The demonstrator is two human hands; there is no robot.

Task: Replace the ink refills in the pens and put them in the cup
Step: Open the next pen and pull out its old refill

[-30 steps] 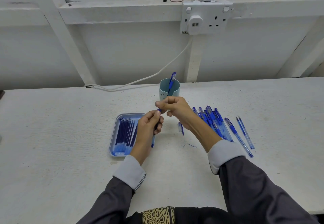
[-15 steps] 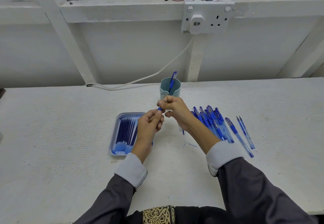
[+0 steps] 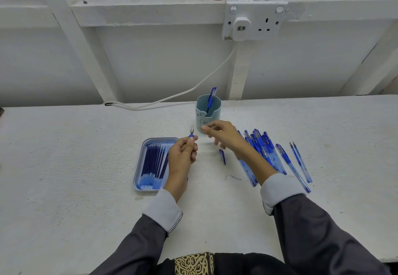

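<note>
Reaching forward over the white table (image 3: 86, 167): two arms in dark grey sleeves with pale cuffs.

Left hand (image 3: 182, 156) grips a pen (image 3: 191, 133) upright. Fingers are curled round the barrel and the metal tip points up, clear of the fist. The hand overlaps the right edge of the blue tray (image 3: 138, 168). The tray holds a row of dark blue refills (image 3: 154, 162), lying side by side lengthwise.

Blue cap (image 3: 222, 156) lies loose on the table between the two hands, with an ink smear (image 3: 233, 177) nearer the body.

Right forearm crosses over the pile of pens (image 3: 263, 148), which are fanned out and overlapping. One single pen (image 3: 289, 164) lies just right of the pile. Two thin sticks (image 3: 301, 162) lie beyond that, parallel; can't tell if refills or pens.

Right hand (image 3: 224, 135) is motion-blurred. Its fingers are loosely spread with nothing visible in them, and the fingertips are in front of the cup's base. Contact: can't tell.

Cup (image 3: 207, 114) is pale teal, upright, near the table's back edge. One capped pen (image 3: 212, 97) stands in it, leaning right.

Behind it, a white cable (image 3: 172, 97) runs up to the wall socket (image 3: 256, 19).
</note>
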